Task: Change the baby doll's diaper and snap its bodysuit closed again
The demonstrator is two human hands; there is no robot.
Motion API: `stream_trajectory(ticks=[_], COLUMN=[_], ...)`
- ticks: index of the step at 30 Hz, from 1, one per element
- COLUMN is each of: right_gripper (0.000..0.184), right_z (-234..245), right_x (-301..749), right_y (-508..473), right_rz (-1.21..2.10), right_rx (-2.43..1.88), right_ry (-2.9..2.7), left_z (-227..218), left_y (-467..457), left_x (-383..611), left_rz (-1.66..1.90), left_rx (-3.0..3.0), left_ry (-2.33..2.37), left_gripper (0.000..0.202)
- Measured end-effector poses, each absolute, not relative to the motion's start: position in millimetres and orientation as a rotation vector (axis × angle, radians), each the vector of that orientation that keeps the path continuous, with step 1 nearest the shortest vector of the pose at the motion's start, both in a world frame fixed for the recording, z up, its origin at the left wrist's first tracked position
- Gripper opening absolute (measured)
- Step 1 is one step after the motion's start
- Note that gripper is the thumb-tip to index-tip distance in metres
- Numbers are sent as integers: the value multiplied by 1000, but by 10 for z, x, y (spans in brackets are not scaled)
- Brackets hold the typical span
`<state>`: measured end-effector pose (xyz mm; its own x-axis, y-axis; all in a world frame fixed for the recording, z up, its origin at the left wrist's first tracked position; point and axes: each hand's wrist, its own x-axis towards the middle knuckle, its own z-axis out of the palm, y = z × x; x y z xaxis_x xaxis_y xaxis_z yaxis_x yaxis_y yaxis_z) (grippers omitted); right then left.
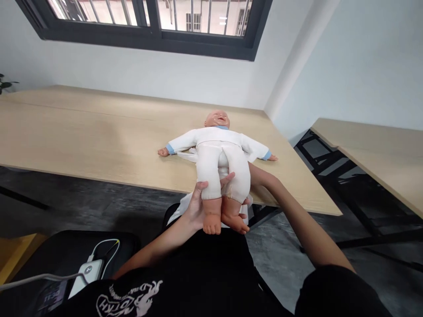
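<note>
A baby doll (220, 136) in white clothes with blue cuffs lies face up on the wooden table (99, 132), arms spread, its legs raised toward me over the front edge. My left hand (197, 202) is closed around both lower legs: the thumb is on one, a finger shows between them, and fingertips emerge past the other. From the right, my right forearm (287, 198) reaches to the doll's hip; my right hand is hidden behind the doll, so its fingers do not show. Under the doll, a white cloth (183, 206) hangs over the table edge.
At the lower left, a white power bank (87, 275) with cables rests on a black chair seat (62, 246). A second table (380, 154) stands at right across a gap. Behind the table are the wall and a dark-framed window (148, 37).
</note>
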<state>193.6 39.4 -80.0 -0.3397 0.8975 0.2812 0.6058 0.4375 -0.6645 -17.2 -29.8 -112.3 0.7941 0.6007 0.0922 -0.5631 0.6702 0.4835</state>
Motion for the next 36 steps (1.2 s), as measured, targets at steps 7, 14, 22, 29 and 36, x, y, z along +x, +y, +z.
stream_trajectory(ticks=[7, 14, 22, 29, 36], right_gripper=[44, 70, 54, 64, 74], right_z=[-889, -922, -829, -989, -1017], right_x=[1948, 1713, 1959, 1984, 1851], right_y=[-228, -343, -293, -326, -558], right_rz=[636, 1124, 986, 773, 133], right_rx=[-1533, -1289, -1416, -1494, -1551], right_ry=[-1602, -1243, -1258, -1472, -1731], left_z=[-1230, -1170, -841, -775, -682], left_y=[-358, -283, -67, -30, -107], left_x=[-119, -247, -983, -1159, -1133], left_rz=[696, 705, 740, 740, 681], left_rx=[457, 472, 738, 1093, 1396], left_ry=[125, 146, 573, 1018, 1206], left_gripper=[71, 70, 41, 44, 51])
